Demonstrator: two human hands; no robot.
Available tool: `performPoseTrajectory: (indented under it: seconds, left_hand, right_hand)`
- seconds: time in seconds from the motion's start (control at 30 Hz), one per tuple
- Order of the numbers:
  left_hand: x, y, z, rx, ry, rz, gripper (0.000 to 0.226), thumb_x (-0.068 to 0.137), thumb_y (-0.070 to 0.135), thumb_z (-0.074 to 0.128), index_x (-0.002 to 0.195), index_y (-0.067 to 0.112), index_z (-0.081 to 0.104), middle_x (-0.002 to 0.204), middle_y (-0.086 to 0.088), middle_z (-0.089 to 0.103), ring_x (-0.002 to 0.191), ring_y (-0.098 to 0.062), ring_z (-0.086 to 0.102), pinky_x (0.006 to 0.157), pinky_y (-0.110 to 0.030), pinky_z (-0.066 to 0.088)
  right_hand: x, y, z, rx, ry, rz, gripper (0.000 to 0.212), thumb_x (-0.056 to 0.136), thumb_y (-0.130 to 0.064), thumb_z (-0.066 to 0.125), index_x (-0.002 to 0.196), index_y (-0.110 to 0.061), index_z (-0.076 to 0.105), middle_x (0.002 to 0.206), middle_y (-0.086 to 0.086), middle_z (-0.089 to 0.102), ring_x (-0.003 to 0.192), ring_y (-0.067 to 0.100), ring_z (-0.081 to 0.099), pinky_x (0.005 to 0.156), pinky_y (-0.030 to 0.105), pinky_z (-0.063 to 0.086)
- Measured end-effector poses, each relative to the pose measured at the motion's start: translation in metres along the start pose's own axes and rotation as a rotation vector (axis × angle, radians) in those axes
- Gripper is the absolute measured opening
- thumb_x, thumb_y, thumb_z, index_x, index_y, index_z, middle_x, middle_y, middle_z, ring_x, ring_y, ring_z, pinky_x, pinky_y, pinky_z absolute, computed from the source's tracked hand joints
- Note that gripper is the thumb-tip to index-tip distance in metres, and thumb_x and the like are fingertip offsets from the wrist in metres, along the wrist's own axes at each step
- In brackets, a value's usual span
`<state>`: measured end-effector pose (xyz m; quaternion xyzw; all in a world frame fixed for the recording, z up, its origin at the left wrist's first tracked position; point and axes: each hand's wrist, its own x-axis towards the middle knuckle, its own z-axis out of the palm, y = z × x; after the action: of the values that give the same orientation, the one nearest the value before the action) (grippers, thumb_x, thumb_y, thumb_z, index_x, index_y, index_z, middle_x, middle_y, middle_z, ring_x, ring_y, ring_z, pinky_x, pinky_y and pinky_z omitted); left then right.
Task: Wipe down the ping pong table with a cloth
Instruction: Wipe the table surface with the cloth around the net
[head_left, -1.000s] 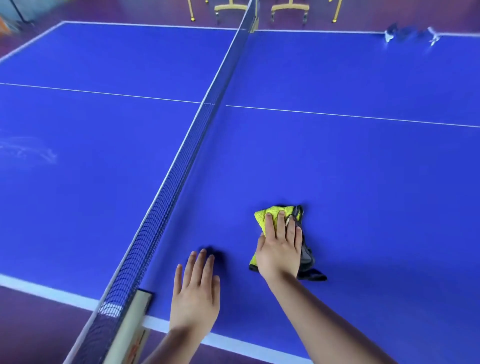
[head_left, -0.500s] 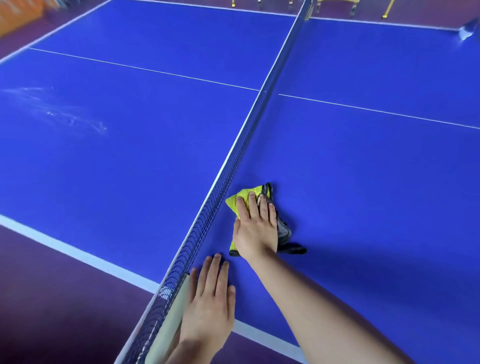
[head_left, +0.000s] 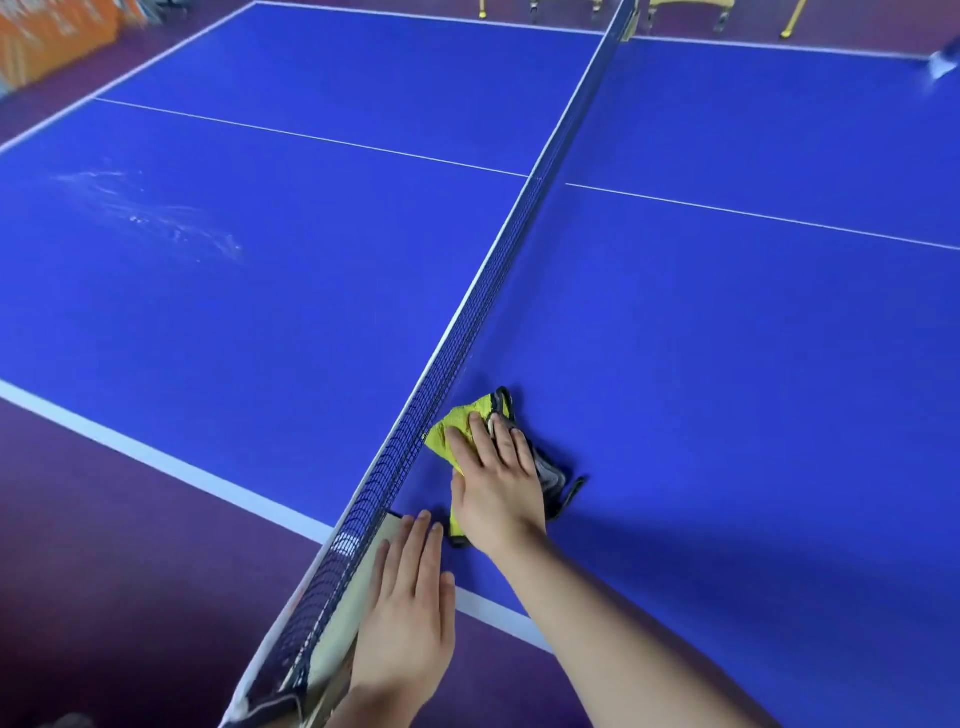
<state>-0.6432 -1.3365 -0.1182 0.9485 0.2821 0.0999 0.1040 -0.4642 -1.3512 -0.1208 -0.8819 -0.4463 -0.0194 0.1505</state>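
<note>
Head view, the only angle here. Your cloth (head_left: 458, 427) is a folded rag, fuzzy yellow-green on the top face with a dark grey layer and dark trim showing along its right side. A thin dark strip sticks out to the right from under your wrist. It lies flat on the right half of the blue table (head_left: 727, 364), in the near corner, just beside the net (head_left: 467, 332).

The long axis runs away from you, from the near edge toward the middle of the table, leaning a bit to the right, so it's roughly parallel to the net. One yellow corner pokes left toward the mesh. I can't tell if it actually touches.

Your right hand (head_left: 498, 488) sits palm down on top of the cloth, fingers straight and held together, pointing along that same axis. It's pressing flat, nothing curled around the fabric.

Your left hand (head_left: 410, 613) is also flat, fingers straight and side by side, resting at the near edge over the white border line and partly on the pale net bracket (head_left: 358, 587). Its fingertips are just short of the cloth's near end.

On the left half there's a whitish smear (head_left: 156, 213), well apart from the cloth. Yellow chair legs (head_left: 792, 21) show past the far edge.
</note>
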Motion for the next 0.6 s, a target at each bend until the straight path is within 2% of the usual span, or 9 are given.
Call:
performPoseTrajectory:
  seconds: [0.17,0.4,0.6]
  left_hand:
    - [-0.008,0.008,-0.005,-0.046,-0.021,0.001,0.054,0.103,0.031,0.029,0.143,0.002,0.051,0.156,-0.008,0.042,0.147,-0.024,0.033,0.120,-0.041,0.021]
    - [0.003,0.045,-0.006,-0.068,-0.067,0.111,0.059,0.106,0.037,0.020,0.146,0.004,0.048,0.156,-0.009,0.043,0.149,-0.023,0.028,0.122,-0.041,0.017]
    - [0.006,0.102,0.009,-0.047,-0.126,0.174,0.058,0.106,0.036,0.021,0.146,0.004,0.047,0.155,-0.010,0.044,0.148,-0.027,0.032,0.121,-0.044,0.018]
  right_hand:
    - [-0.039,0.012,-0.008,0.004,0.052,-0.003,0.050,0.088,-0.028,0.053,0.138,-0.029,0.055,0.150,0.003,0.050,0.141,0.031,0.043,0.116,0.049,0.032]
    - [-0.084,0.056,-0.030,0.011,0.100,0.104,0.049,0.092,-0.030,0.051,0.140,-0.030,0.054,0.151,0.000,0.050,0.142,0.027,0.042,0.117,0.047,0.033]
    - [-0.134,0.127,-0.057,0.001,0.138,0.215,0.051,0.091,-0.029,0.052,0.142,-0.029,0.053,0.151,0.001,0.049,0.143,0.027,0.041,0.118,0.047,0.032]
